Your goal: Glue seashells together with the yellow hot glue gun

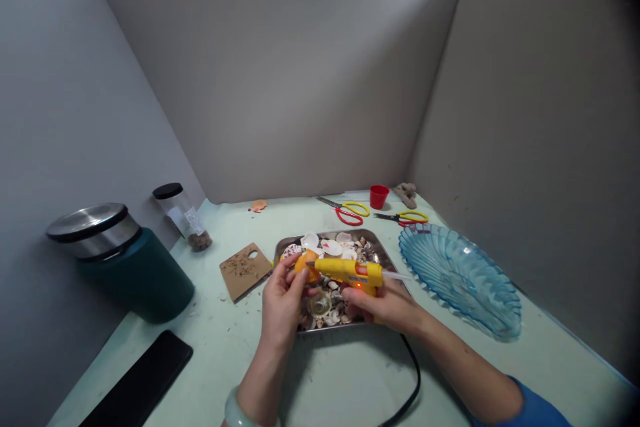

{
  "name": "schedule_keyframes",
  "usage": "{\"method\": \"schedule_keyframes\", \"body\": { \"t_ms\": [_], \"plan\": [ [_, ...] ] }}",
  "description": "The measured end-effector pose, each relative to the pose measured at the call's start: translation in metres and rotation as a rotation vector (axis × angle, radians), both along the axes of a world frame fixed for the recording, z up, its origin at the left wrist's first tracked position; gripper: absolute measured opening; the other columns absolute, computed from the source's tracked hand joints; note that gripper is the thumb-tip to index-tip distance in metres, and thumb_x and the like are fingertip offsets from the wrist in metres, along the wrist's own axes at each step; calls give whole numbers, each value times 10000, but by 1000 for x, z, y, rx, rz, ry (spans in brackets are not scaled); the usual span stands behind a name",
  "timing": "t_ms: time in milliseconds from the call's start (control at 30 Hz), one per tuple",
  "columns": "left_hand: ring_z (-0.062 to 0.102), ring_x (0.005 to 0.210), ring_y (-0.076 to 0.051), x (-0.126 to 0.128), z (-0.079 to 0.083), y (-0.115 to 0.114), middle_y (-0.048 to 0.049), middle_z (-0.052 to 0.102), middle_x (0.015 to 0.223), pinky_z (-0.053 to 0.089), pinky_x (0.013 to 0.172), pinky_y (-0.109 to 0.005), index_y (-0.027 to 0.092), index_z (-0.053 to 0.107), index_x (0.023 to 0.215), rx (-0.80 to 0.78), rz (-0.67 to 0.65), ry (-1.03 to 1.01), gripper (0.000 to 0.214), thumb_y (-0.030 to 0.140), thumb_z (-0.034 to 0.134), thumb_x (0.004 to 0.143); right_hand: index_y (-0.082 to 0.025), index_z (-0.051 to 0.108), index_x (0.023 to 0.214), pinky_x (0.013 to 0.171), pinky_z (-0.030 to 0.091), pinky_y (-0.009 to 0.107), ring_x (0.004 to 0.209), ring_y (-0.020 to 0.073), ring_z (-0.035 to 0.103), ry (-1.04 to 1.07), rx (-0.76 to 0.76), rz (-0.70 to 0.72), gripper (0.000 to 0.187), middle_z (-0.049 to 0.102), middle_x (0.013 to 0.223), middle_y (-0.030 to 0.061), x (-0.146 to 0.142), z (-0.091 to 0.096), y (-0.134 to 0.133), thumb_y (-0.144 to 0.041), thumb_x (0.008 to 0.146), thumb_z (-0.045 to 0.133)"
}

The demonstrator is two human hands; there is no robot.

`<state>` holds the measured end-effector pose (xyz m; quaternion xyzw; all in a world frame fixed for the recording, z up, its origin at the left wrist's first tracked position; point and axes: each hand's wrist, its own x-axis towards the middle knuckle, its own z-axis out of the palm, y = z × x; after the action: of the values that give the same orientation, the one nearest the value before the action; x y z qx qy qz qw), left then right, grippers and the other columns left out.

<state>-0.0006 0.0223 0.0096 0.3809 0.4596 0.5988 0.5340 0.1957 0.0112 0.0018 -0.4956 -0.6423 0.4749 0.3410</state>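
Note:
My right hand (380,303) is wrapped round a yellow hot glue gun (350,271) with a small red light lit and a clear glue stick poking out behind. The gun's dark nozzle points left, at an orange shell (306,267). Between thumb and fingers my left hand (284,293) pinches that shell; whether nozzle and shell touch I cannot tell. Both hands are over a metal tray (384,255) of white shells (331,247) and small sea snail shells, part of it hidden by the hands. A black cord (417,373) runs from beneath the right forearm toward me.
Left stand a teal bottle (135,273), a clear jar (185,219), a black phone-like slab (145,380) and a brown board (245,271) with crumbs. Behind the tray lie two scissors (350,210), (405,217) and a red cup (379,197). A blue glass dish (460,277) sits right. Grey partitions enclose the table.

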Motion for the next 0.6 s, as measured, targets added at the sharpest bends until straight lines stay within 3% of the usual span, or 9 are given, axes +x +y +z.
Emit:
{"method": "schedule_keyframes", "body": {
  "t_ms": [200,600],
  "plan": [
    [641,497,-123,-2,-3,2,-63,744,788,535,513,-231,105,599,1134,-41,-17,-43,665,407,847,597,-222,693,815,461,427,248,478,146,559,-32,-6,-7,353,655,604,-1,3,-2,0,-565,835,615],
    [695,651,-164,-3,-3,4,-105,742,922,550,511,-220,96,624,1167,-78,-40,-197,616,287,853,628,-208,686,849,466,425,239,498,139,547,-18,-2,24,371,626,611,-3,4,-7,1,-571,841,609]
  ]
}}
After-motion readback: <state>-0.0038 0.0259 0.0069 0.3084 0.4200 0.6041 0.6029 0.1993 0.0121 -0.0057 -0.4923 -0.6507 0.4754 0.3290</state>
